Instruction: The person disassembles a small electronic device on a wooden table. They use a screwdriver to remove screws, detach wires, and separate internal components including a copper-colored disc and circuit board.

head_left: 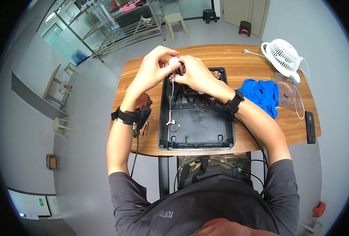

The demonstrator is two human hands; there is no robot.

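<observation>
Above the far end of an open black plastic appliance housing (194,135), both my hands meet with fingers bent inward. Between the fingertips sits a small part with a round white piece (174,61) and a dark side, mostly hidden. My left hand (153,67) pinches it from the left. Close against it, my right hand (198,72) has its fingers curled round the dark side. A thin white cable (170,102) runs down from below the hands to a white connector (170,122) lying in the housing. A dark ring with wires (200,103) lies inside, partly covered by my right wrist.
On the wooden table (139,72), a blue cloth (259,96) lies right of the housing, near a clear plastic bag (286,92). A white fan (281,57) stands far right, a black bar-shaped object (310,127) near the right edge. Left are dark red parts with wires (143,103).
</observation>
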